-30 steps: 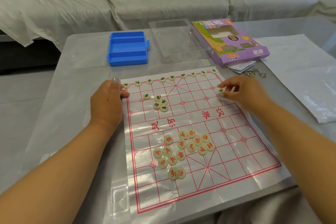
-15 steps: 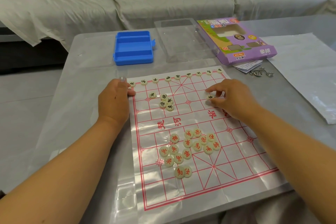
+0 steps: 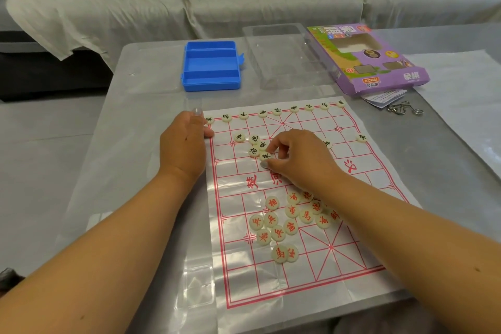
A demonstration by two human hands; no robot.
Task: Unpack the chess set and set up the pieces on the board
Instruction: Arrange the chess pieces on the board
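Fingers of the right hand [image 3: 294, 160] are pinching a black piece [image 3: 265, 156] in the loose cluster near the board's [image 3: 360, 228] far-left corner, while the left hand [image 3: 181, 145] is lying flat on that edge.

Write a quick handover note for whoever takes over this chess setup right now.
Left hand rests flat on the board's left edge. Right hand pinches a black piece from the small black cluster.
Done: nine black pieces along the far row, two more placed on the right.
Left: the black cluster, then the whole red pile, still unsorted on the near half.
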